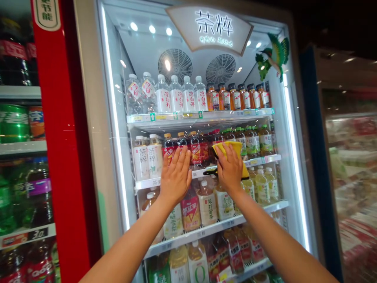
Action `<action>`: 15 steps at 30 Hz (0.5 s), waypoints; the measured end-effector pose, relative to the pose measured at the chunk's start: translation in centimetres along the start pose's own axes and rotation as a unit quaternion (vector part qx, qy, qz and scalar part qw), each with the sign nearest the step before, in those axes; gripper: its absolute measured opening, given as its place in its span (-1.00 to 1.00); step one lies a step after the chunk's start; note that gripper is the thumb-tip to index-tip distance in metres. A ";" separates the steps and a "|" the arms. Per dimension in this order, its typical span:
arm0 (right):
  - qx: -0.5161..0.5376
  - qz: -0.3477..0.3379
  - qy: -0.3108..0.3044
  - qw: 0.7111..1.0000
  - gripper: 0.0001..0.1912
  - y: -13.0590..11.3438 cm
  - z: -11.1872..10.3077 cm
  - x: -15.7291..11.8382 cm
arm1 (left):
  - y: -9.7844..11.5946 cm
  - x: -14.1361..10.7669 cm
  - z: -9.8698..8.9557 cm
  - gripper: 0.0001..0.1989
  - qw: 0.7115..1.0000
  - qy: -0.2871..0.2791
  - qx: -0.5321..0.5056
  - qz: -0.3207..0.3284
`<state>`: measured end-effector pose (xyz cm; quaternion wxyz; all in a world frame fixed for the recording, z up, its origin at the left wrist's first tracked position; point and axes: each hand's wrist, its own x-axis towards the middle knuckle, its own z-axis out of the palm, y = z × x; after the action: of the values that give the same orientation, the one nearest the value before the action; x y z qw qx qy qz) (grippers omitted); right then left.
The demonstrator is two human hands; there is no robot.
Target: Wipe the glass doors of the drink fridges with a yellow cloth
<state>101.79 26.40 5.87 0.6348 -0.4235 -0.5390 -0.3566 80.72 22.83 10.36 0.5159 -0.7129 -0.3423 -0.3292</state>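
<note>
My left hand (176, 175) lies flat, fingers together and stretched out, against what looks like the glass front of a lit drinks fridge (203, 118). Under my right hand (231, 169) is a yellow cloth (245, 171) with black edging, pressed to the same front. The right fingers cover part of the cloth, and a dark strip of it sticks out to the left. Behind my hands, red-labelled tea bottles (196, 151) stand on the middle shelf, partly hidden. Green-capped bottles (265, 139) show to the right of the cloth.
Clear water bottles (176, 94) and amber bottles (235, 96) line the top shelf, below a glowing sign (212, 29). A red fridge frame (59, 137) with soda bottles stands at left. Another display case (350, 169) is blurred at right. A bird decoration (277, 55) hangs upper right.
</note>
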 end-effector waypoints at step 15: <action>0.020 0.005 0.019 1.000 -0.34 5.1 -0.5 0.5 | 3.9 1.2 1.6 -0.24 1.000 -0.018 0.009 0.017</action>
<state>106.72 27.88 5.50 0.6549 -0.4063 -0.5321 -0.3504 84.78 23.61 8.91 0.5213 -0.7198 -0.3421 -0.3049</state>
